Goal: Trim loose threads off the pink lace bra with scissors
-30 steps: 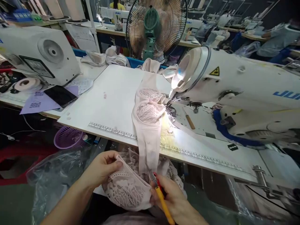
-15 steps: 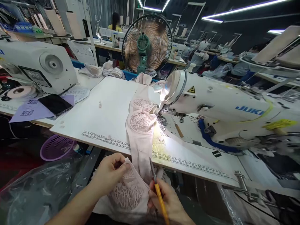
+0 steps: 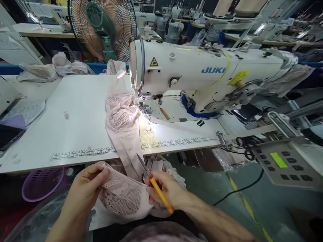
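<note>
My left hand (image 3: 88, 185) pinches the upper edge of a pale pink lace bra cup (image 3: 123, 198) in front of the table. My right hand (image 3: 164, 190) grips yellow-handled thread snips (image 3: 161, 195), their metal point slanting up and left; its fingers are also at the right edge of the same cup. Behind them, another pale pink lace bra part (image 3: 123, 117) lies on the sewing table (image 3: 80, 111). Its right edge is by the needle area of the JUKI sewing machine (image 3: 186, 67), and its band hangs over the front edge. Whether the two pieces are joined is hidden.
On the machine bed lies a wooden-handled tool (image 3: 164, 113); a black blade (image 3: 200, 123) is nearby. A fan (image 3: 107, 43) stands behind the table. More bras (image 3: 37, 71) lie back left. A purple basket (image 3: 42, 185) is below left, a control panel (image 3: 285, 161) at right.
The view has swung right, bringing the control panel into sight and shifting the machine leftward in the picture. Both hands keep their hold on the cup, with the snips still in my right hand.
</note>
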The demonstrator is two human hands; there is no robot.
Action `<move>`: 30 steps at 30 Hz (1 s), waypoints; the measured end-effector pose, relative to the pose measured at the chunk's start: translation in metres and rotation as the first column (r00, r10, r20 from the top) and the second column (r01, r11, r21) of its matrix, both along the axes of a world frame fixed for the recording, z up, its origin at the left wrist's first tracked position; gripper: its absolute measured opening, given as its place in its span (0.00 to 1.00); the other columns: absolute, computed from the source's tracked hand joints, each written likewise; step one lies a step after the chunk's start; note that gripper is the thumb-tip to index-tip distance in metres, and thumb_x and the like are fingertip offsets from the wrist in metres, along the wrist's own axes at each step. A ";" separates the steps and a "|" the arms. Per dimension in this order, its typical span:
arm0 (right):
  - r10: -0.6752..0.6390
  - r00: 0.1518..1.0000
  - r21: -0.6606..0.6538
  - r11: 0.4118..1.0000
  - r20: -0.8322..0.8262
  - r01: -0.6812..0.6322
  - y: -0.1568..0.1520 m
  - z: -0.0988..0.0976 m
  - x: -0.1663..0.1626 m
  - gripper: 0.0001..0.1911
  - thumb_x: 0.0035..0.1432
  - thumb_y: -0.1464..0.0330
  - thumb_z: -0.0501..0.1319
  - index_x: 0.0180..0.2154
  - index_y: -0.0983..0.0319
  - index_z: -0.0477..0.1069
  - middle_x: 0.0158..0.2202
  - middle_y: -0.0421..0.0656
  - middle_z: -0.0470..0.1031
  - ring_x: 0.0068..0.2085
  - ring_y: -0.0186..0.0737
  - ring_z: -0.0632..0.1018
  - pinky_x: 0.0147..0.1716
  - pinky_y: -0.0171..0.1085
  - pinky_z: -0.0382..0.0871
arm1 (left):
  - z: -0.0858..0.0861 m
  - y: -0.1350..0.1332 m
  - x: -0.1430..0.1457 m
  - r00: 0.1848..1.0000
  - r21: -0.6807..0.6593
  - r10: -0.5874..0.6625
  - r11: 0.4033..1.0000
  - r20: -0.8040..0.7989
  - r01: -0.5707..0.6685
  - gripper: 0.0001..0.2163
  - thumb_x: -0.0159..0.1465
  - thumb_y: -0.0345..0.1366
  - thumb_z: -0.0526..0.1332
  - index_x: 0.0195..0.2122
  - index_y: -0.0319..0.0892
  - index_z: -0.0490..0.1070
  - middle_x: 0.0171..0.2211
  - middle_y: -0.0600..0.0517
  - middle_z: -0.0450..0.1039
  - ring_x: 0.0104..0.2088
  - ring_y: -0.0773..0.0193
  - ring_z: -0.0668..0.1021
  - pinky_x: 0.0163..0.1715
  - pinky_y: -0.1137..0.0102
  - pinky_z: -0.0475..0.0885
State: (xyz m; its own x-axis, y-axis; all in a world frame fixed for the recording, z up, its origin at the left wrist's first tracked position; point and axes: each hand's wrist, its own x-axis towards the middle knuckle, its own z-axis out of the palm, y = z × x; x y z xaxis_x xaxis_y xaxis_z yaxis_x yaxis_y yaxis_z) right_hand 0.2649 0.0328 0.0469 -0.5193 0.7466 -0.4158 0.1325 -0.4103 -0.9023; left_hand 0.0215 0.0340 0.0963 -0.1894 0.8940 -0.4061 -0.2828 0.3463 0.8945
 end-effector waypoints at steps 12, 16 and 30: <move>0.013 1.000 0.342 0.940 0.009 -0.016 0.035 0.035 0.029 0.20 0.49 0.55 0.73 0.40 0.61 0.79 0.31 0.42 0.76 0.32 0.42 0.74 0.32 0.39 0.70 | 0.027 0.004 0.052 0.776 0.060 -0.459 0.844 -0.433 0.533 0.11 0.55 0.44 0.58 0.20 0.45 0.65 0.23 0.53 0.64 0.27 0.60 0.67 0.28 0.67 0.61; 0.044 0.998 0.354 0.935 -0.033 -0.030 0.043 0.051 0.008 0.18 0.49 0.54 0.73 0.34 0.60 0.76 0.33 0.43 0.77 0.32 0.42 0.75 0.34 0.40 0.72 | 0.030 0.004 0.058 0.739 0.077 -0.486 0.810 -0.466 0.581 0.11 0.54 0.42 0.57 0.18 0.47 0.60 0.22 0.53 0.63 0.26 0.60 0.66 0.28 0.66 0.59; -0.142 0.989 0.499 0.861 0.049 0.099 0.038 0.029 -0.008 0.13 0.55 0.58 0.66 0.37 0.61 0.74 0.33 0.43 0.75 0.30 0.40 0.74 0.31 0.39 0.70 | -0.007 -0.009 0.066 0.800 0.222 -0.190 0.901 -0.569 0.372 0.06 0.59 0.37 0.63 0.26 0.44 0.71 0.26 0.53 0.70 0.28 0.59 0.72 0.31 0.67 0.65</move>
State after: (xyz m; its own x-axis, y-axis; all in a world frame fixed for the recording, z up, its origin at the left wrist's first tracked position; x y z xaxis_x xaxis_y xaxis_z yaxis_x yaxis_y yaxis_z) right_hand 0.2569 0.0703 0.0755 -0.3930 0.9195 -0.0125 0.1919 0.0688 -0.9790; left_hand 0.0872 0.0254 0.0890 -0.0101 0.9998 -0.0149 0.3239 0.0174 0.9459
